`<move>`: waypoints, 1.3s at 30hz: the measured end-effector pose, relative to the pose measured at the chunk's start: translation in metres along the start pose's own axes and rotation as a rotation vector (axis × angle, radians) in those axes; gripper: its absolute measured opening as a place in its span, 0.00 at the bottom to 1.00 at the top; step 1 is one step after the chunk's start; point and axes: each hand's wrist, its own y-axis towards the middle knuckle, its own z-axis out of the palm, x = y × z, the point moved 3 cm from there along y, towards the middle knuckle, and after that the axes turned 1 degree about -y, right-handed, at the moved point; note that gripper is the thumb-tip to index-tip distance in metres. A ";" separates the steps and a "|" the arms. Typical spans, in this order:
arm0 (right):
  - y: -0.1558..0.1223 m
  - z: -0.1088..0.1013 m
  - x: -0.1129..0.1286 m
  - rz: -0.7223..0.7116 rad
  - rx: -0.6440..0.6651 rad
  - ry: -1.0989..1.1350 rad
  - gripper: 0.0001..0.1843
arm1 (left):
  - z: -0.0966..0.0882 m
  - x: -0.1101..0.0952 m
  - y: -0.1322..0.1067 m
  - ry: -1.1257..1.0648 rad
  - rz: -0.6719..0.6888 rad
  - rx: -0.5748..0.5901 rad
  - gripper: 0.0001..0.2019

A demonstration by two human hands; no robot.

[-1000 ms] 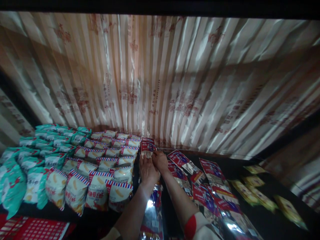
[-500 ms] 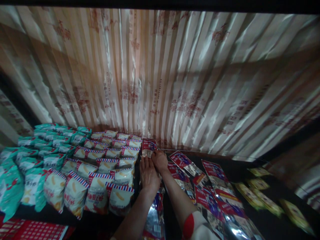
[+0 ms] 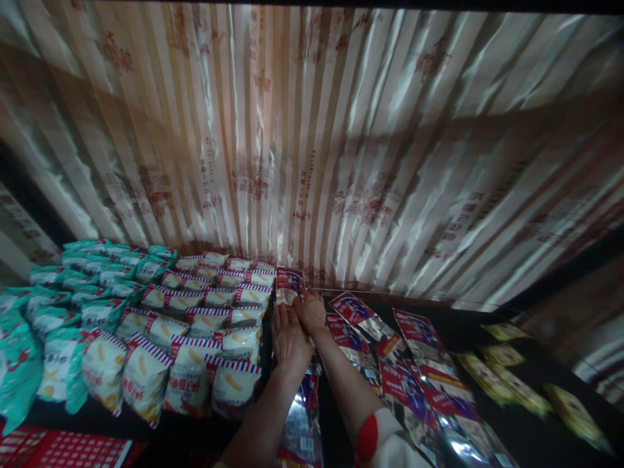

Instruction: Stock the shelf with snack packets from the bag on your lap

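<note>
A flat red and purple foil packet (image 3: 289, 279) lies near the back edge, beside the rows of chip bags. My left hand (image 3: 291, 339) rests flat on its lower part, fingers straight and pointing away from me. Next to it, my right hand (image 3: 311, 312) has its fingers bent over the packet's right side; the fingertips are partly hidden. Both hands touch each other. Another foil packet (image 3: 301, 426), silvery with a barcode, lies below my left wrist, partly covered by my forearm.
White chip bags (image 3: 191, 377) with striped tops stand in rows on the left, with green bags (image 3: 63, 364) beyond. Loose red and purple packets (image 3: 407, 393) overlap on the right, then yellow packets (image 3: 521, 390). A printed, pleated sheet (image 3: 312, 143) hangs behind. A red basket (image 3: 63, 448) is bottom left.
The view has tilted down very slightly. Both hands stay on the same packet, and my right fingers have shifted a little at its side.
</note>
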 end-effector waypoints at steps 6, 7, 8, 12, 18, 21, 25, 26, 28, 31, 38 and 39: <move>0.003 0.003 -0.003 -0.034 0.016 0.017 0.17 | 0.001 -0.001 -0.002 -0.013 0.014 -0.008 0.25; 0.003 0.003 -0.004 -0.043 0.020 0.020 0.17 | 0.001 -0.001 -0.001 -0.013 0.010 -0.002 0.24; 0.003 0.003 -0.004 -0.050 0.023 0.022 0.17 | 0.000 -0.001 -0.001 -0.012 0.007 0.002 0.24; 0.004 0.003 -0.004 -0.061 0.023 0.027 0.15 | 0.000 -0.002 0.001 -0.014 0.000 0.015 0.24; 0.006 0.006 -0.006 -0.050 0.005 0.030 0.16 | 0.002 0.000 0.003 -0.020 0.010 -0.001 0.24; 0.004 0.005 -0.007 -0.068 -0.013 0.047 0.16 | 0.003 0.000 0.001 -0.024 0.022 -0.022 0.24; -0.006 0.001 -0.008 -0.080 -0.050 0.089 0.17 | -0.002 -0.003 -0.007 -0.052 0.040 -0.032 0.24; -0.009 0.000 -0.008 -0.076 -0.065 0.097 0.17 | -0.004 -0.004 -0.010 -0.064 0.045 -0.031 0.24; -0.018 -0.003 -0.008 -0.056 -0.090 0.105 0.18 | -0.009 -0.007 -0.016 -0.087 0.050 -0.031 0.24; -0.034 -0.006 -0.009 -0.035 -0.096 0.105 0.18 | -0.015 -0.010 -0.028 -0.098 0.037 -0.016 0.22; -0.075 -0.020 -0.011 -0.051 -0.103 0.158 0.19 | -0.014 -0.007 -0.060 -0.075 0.059 -0.021 0.22; -0.081 -0.022 -0.011 -0.051 -0.099 0.163 0.19 | -0.014 -0.006 -0.065 -0.076 0.060 -0.024 0.22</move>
